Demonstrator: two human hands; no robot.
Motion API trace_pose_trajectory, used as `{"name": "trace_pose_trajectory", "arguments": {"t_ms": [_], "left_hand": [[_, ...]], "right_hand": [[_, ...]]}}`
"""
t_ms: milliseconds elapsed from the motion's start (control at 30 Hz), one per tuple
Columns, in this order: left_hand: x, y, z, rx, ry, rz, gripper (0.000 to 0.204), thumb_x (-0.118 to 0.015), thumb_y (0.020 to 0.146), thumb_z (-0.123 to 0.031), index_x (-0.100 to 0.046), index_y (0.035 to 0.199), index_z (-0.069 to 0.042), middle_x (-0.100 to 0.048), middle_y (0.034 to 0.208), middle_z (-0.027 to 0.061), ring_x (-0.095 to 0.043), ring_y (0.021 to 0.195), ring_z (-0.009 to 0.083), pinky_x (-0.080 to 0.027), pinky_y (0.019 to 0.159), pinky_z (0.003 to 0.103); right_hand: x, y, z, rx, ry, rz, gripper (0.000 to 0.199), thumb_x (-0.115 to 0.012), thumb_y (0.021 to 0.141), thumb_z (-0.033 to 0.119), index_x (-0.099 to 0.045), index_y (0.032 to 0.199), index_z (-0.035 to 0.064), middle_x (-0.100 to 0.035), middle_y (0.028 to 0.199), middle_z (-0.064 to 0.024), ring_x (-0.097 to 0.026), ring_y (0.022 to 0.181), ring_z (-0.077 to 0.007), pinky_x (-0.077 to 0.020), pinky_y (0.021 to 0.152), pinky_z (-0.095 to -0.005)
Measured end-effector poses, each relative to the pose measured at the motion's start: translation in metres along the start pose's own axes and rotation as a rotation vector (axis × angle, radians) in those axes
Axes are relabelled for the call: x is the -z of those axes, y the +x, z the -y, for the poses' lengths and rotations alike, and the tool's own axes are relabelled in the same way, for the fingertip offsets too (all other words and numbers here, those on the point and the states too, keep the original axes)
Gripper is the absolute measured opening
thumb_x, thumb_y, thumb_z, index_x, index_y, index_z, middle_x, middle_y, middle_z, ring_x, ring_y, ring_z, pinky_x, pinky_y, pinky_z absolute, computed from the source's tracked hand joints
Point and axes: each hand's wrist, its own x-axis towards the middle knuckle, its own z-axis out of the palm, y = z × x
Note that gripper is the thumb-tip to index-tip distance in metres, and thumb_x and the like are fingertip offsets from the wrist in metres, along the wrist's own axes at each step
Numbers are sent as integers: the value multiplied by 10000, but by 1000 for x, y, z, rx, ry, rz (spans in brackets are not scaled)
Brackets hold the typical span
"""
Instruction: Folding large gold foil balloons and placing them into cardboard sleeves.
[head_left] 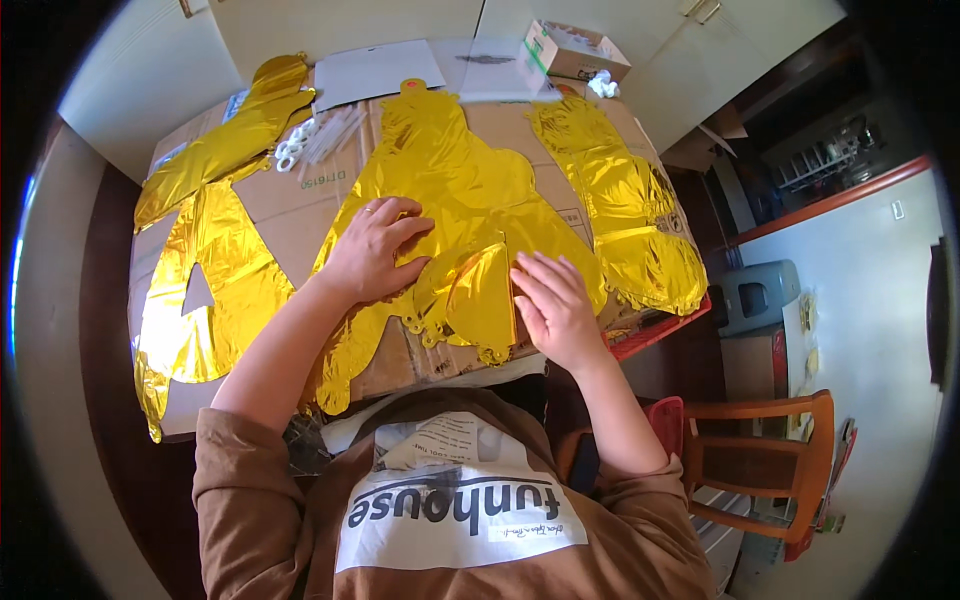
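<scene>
Gold foil balloon (pixel 470 190) lies deflated mid-surface on flattened cardboard (pixel 290 215); left hand (pixel 372 248) and right hand (pixel 552 305) press it, palms spread apart. One flap (pixel 482 295) is folded; remainder appears unfolded.

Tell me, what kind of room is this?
Probably a room at home, maybe a kitchen or dining area: white cupboards stand behind the table, a wooden chair sits nearby, and both hands press gold foil balloons flat.
</scene>
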Motion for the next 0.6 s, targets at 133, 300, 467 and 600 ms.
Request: {"name": "trace_pose_trajectory", "arguments": {"t_ms": [133, 300, 467, 600], "left_hand": [[0, 1, 0, -7, 2, -9, 450, -778, 772, -198, -675, 1200, -106, -589, 1262, 112, -564, 1167, 348, -468, 1017, 452], [0, 0, 1, -8, 0, -12, 454, -786, 775, -212, -674, 1202, -104, -588, 1262, 111, -566, 1164, 349, -471, 1012, 455], [1, 1, -1, -1, 0, -5, 471, -791, 773, -216, -669, 1213, -100, -585, 1267, 112, -563, 1167, 352, -468, 1015, 454], [2, 1, -1, 5, -1, 3, 475, -793, 772, -212, -666, 1216, -98, -582, 1269, 116, -558, 1175, 354, -462, 1024, 454]], "right_hand": [[-12, 4, 2, 28, -13, 150, 327, -630, 963, 200, -671, 1249, 47, -600, 1410, -114, -536, 1331, -304, -336, 1163, -523], [-13, 4, 1, 64, 32, 207, 351, -631, 961, 169, -644, 1293, 56, -576, 1443, -104, -517, 1358, -292, -307, 1186, -529], [-10, 10, -1, 50, 91, 139, 359, -600, 984, 155, -624, 1330, 61, -561, 1469, -97, -504, 1379, -286, -307, 1189, -530], [-8, 12, -15, -1, 36, 100, 354, -580, 994, 158, -621, 1327, 43, -560, 1465, -116, -516, 1368, -296, -310, 1189, -529]]}}
